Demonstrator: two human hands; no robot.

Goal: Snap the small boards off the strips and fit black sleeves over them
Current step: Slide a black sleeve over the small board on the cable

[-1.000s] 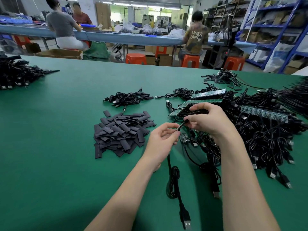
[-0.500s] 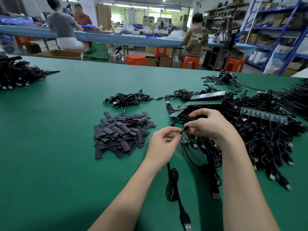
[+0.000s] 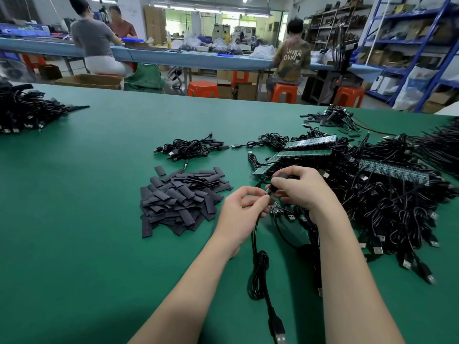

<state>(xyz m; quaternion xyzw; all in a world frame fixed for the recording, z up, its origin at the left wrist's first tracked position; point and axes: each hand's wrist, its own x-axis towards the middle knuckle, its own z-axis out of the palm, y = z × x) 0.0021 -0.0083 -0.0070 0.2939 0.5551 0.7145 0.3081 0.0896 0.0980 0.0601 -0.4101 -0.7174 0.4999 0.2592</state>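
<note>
left hand (image 3: 239,214): pinching the end of a black cable (image 3: 259,266), which drops down from its fingertips
right hand (image 3: 301,188): fingers curled round a black sleeve (image 3: 272,186), right against the left fingertips
sleeve pile (image 3: 181,198): off to the left of both hands
board strips (image 3: 308,145): just beyond the right fingers, on tangled cables

Bright, even overhead illumination from ceiling tube lights (image 3: 188,7) at the far end of the room; a pale, overexposed doorway area (image 3: 178,19) lies beneath them. The green table (image 3: 74,219) is uniformly lit, with only soft, short shadows under the forearms and beside the pile of black sleeves (image 3: 181,199). Wide-angle distortion bows the table's far edge and tilts the blue shelving (image 3: 422,45) at right. The foreground is sharp; distant workers and shelves appear slightly soft.
</note>
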